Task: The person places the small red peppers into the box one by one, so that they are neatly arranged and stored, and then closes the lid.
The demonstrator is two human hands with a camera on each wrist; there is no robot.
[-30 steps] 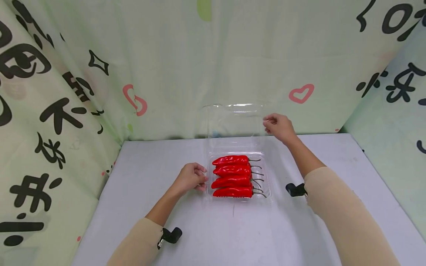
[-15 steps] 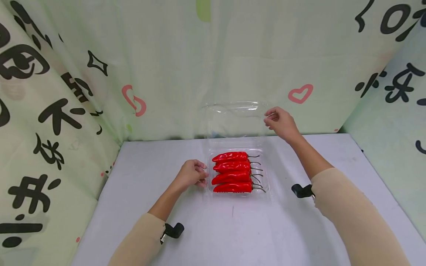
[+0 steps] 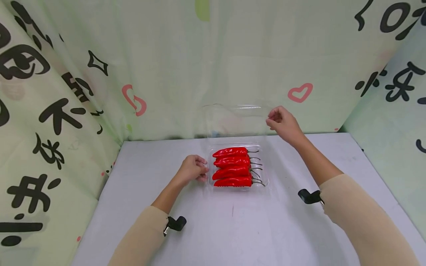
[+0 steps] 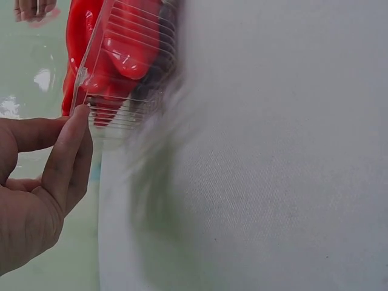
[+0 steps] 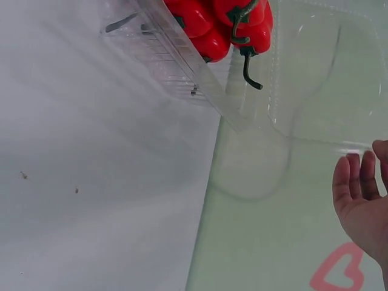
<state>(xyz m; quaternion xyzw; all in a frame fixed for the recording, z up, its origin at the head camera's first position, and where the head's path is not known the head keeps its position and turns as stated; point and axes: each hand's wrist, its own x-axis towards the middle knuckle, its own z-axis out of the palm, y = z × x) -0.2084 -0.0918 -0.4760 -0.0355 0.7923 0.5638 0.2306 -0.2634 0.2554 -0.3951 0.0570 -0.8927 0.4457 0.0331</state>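
Observation:
Several glossy red peppers (image 3: 233, 171) with thin green stems lie side by side in a clear plastic clamshell box (image 3: 210, 179). The box's clear lid (image 3: 237, 120) stands raised at the far side, against the curtain. My left hand (image 3: 193, 169) pinches the box's left rim between thumb and fingers; the left wrist view shows the pinch at the rim of the ribbed box wall (image 4: 130, 109). At the lid's right edge is my right hand (image 3: 283, 123), thumb and fingers pinching the thin plastic. In the right wrist view, part of the right hand (image 5: 364, 200) is cut off.
A white-covered table (image 3: 213, 229) lies beneath, its far edge close behind the box. Pale green curtains (image 3: 166, 74) with black characters and pink hearts hang at the back and both sides. Each sleeve carries a black wrist camera, one at the left (image 3: 176, 223), another at the right (image 3: 309, 196).
The box with the peppers has shifted a little farther from me, my left hand moving along with it. My right hand has moved slightly up and to the right at the lid's edge.

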